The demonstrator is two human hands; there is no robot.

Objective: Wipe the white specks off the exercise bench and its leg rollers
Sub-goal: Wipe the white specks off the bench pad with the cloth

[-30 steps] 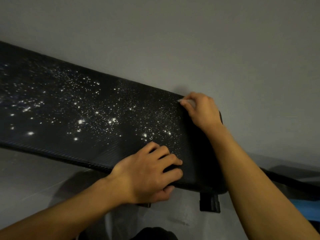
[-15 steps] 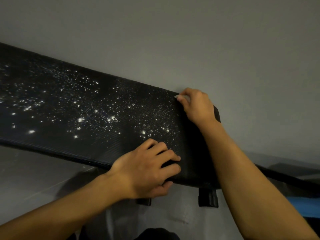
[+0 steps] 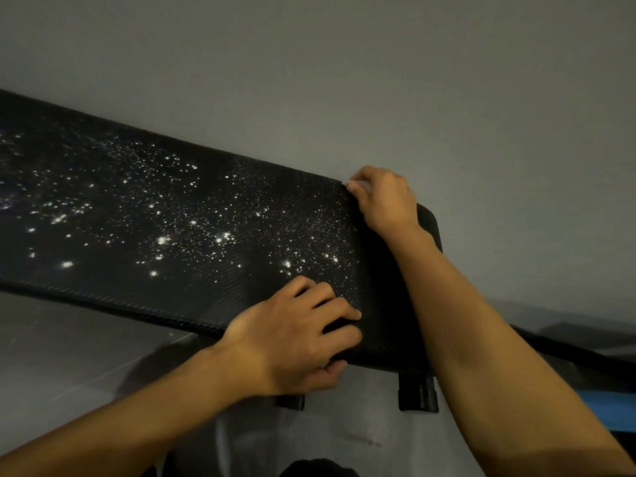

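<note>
Since the white specks (image 3: 161,241) begin just left of both hands and the bench pad (image 3: 137,208) to their right already looks dark and clean, we judge the next stroke should run leftward in one full-width band. We should press evenly and overlap the cleaned strip so nothing is smeared back. Our right hand (image 3: 385,204) sits curled at the pad's far edge, pinching a small white wipe (image 3: 358,184) of which only a corner shows. Our left hand (image 3: 296,335) grips the near edge, fingers bent on top and thumb beneath, steadying the pad. The leg rollers are out of view. Compared with a second ago, the right hand has crept slightly left along the far edge. The left hand has barely moved, and the specks look unchanged.
</note>
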